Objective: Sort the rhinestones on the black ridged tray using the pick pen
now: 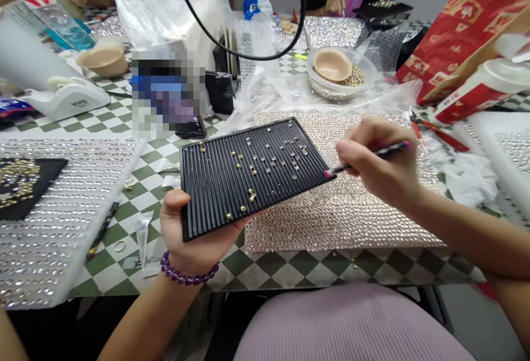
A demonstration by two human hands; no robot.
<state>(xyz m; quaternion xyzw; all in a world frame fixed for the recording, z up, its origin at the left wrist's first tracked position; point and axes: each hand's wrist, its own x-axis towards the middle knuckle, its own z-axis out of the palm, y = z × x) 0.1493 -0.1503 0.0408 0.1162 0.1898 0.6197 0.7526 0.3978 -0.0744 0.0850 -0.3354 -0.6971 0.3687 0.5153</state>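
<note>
In my left hand [199,239] I hold a black ridged tray [215,184] from below, thumb on its left edge, tilted over the table. Loose clear rhinestones [273,160] lie in its grooves toward the right, and several gold-coloured ones [243,208] toward the left and front. My right hand [379,159] is closed round a dark pen-like tool [385,153] with pink ends. The tool's tip is at the tray's right corner; whether it touches cannot be told. Beneath and behind the tray spreads a sheet covered with rhinestones [339,223].
On the left lies another rhinestone sheet [95,184] with a black piece [49,184] on it. Behind are a tape dispenser [70,99], a phone [192,128] and a plastic tub [331,90] holding a bowl. Red-handled pliers [445,134] and a cup [476,93] are right. Another person's hand [336,1] works opposite.
</note>
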